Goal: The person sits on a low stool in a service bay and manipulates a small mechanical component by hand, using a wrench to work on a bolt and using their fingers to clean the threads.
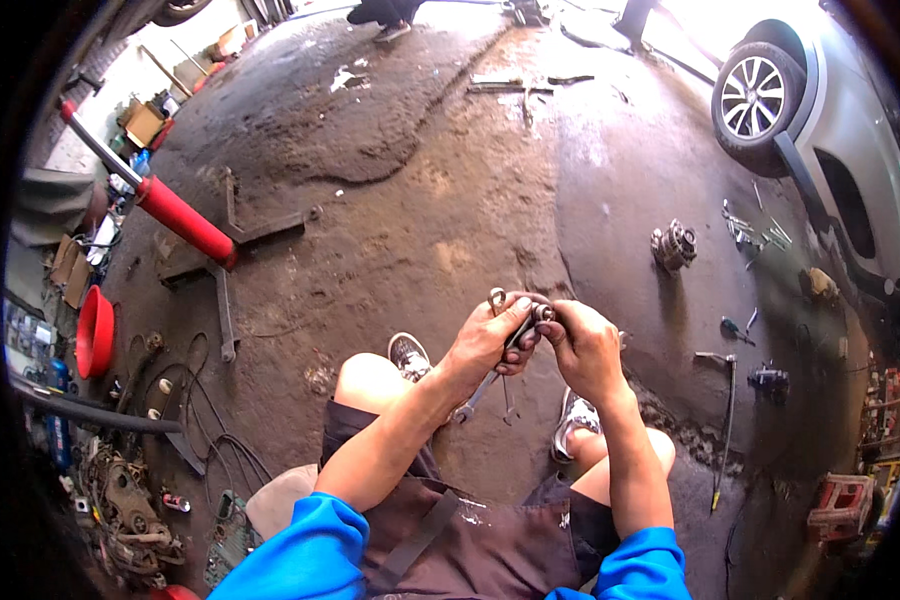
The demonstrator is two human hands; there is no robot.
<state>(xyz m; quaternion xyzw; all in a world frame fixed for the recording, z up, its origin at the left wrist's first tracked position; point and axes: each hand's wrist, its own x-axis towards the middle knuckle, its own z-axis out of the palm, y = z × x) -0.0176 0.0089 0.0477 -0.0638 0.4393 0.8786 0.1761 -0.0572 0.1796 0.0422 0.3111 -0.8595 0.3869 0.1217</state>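
The left grip (500, 332) is clamped on slim, smooth steel wrenches (478, 392), which slant downward from the fist over the floor between the knees. At its top sits a small, round, dark-greased metal part (543, 313); the right grip (585, 345) meets its right side, though I cannot tell whether those fingers close on it. Fingers hide much of both.

The floor (450, 220) is rough, brown and stained. To the right stand a ribbed, cylindrical metal component (674, 247) and, farther off, a silver car (860, 140); a long thin bar (728, 430) lies nearer. To the left, a glossy red post (185, 218) with angular steel arms and looping black cables (220, 437) crowd the ground.
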